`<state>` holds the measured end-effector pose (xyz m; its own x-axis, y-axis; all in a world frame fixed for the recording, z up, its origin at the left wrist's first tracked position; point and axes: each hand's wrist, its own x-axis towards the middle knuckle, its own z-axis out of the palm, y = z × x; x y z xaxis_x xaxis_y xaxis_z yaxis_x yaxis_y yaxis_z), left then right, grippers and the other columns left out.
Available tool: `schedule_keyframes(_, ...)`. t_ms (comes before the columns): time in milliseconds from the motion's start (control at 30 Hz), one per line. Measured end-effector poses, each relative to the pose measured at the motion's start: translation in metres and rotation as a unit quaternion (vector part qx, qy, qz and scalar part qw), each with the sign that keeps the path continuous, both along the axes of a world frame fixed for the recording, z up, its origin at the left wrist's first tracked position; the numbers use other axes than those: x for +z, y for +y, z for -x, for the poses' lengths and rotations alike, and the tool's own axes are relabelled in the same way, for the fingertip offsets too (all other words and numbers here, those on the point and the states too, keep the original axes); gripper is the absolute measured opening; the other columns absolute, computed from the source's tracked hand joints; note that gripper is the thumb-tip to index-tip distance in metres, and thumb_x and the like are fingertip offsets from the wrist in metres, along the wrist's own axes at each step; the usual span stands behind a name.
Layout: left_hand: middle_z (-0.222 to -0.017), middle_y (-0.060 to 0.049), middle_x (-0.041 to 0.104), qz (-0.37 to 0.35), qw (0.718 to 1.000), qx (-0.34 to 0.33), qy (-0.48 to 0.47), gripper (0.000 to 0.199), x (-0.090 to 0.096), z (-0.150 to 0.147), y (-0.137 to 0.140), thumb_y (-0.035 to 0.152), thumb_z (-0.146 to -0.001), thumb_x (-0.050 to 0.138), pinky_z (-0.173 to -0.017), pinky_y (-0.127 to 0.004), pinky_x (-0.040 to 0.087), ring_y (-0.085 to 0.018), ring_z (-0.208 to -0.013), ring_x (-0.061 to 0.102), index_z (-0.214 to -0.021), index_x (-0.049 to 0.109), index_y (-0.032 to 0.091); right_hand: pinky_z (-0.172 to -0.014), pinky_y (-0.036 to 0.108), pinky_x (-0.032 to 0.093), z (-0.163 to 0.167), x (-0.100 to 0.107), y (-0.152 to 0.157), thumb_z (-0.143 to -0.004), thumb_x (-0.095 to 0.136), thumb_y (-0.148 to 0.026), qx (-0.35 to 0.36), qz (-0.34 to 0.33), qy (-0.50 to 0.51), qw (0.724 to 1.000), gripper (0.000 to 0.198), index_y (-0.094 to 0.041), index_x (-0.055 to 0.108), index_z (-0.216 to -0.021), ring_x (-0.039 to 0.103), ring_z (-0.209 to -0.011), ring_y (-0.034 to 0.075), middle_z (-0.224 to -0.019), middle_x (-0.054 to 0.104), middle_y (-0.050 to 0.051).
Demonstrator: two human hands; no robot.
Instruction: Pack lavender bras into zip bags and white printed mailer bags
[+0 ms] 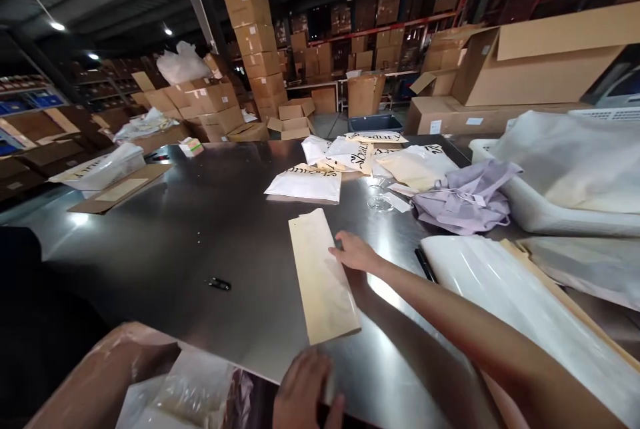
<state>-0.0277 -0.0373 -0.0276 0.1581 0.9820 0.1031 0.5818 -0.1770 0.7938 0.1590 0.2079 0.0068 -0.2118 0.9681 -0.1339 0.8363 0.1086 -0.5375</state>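
Note:
A long cream-and-white plastic mailer bag, folded lengthwise, lies at the middle of the metal table. My right hand is closed on its right edge near the upper end, thumb and index finger at the border. Just below the bag's lower end, at the table's near edge, is my left hand. It is slightly blurred and cut off by the frame, with the thumb apart from the fingers and nothing visible in it. A small dark thread snipper lies to the left of the bag.
White printed mailers lie beyond the bag. A lilac garment sits beside a white basket. At right are a stack of white bags and a black marker. An open carton stands against the near edge.

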Motion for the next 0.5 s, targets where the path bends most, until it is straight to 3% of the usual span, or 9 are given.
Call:
schedule_keyframes(100,-0.152,-0.001,0.043,-0.078,0.978,-0.125,0.147,0.063,-0.015,0.007,0.036,0.043,-0.082,0.064,-0.116,-0.058,0.031,-0.036,-0.139,0.040,-0.143,0.048,0.040,-0.101,0.033,0.041,0.030,-0.007,0.045,-0.091,0.057,-0.031,-0.034,-0.036,-0.015,0.999,0.047,-0.012,0.051,-0.133,0.054,-0.122,0.028,-0.135,0.053,0.017)
schedule_keyframes(167,-0.159,0.002,0.030,-0.105,0.954,-0.135,0.248,0.061,-0.023,0.020,0.059,0.042,-0.089,0.057,-0.115,-0.064,0.027,-0.036,-0.143,0.034,-0.146,0.038,0.046,-0.105,0.034,0.039,0.040,-0.010,0.075,-0.091,0.056,-0.027,-0.062,-0.055,-0.025,0.996,0.050,-0.008,0.048,-0.136,0.049,-0.127,0.030,-0.140,0.048,0.020)
schedule_keyframes(267,-0.158,0.004,0.031,-0.112,0.945,-0.010,0.307,0.051,-0.036,0.040,0.087,0.040,-0.094,0.050,-0.114,-0.066,0.025,-0.035,-0.145,0.031,-0.144,0.041,0.048,-0.106,0.040,0.038,0.046,-0.011,0.113,-0.096,0.046,-0.026,-0.096,-0.086,-0.034,0.991,0.051,-0.006,0.042,-0.142,0.042,-0.134,0.033,-0.149,0.038,0.023)
schedule_keyframes(367,-0.157,-0.003,0.035,-0.124,0.933,0.105,0.320,0.058,-0.054,0.047,0.105,0.039,-0.089,0.054,-0.116,-0.060,0.026,-0.036,-0.146,0.026,-0.145,0.046,0.030,-0.110,0.050,0.035,0.046,-0.008,0.140,-0.097,0.044,-0.023,-0.104,-0.121,-0.033,0.987,0.050,-0.010,0.039,-0.145,0.031,-0.142,0.034,-0.156,0.030,0.020)
schedule_keyframes(500,-0.154,-0.009,0.039,-0.090,0.927,0.131,0.339,0.067,-0.069,0.045,0.114,0.041,-0.081,0.057,-0.117,-0.061,0.023,-0.039,-0.146,0.026,-0.144,0.050,0.019,-0.106,0.051,0.041,0.048,0.005,0.152,-0.097,0.056,-0.034,-0.082,-0.140,0.004,0.987,0.036,-0.015,0.057,-0.127,0.054,-0.122,0.025,-0.132,0.057,0.012)
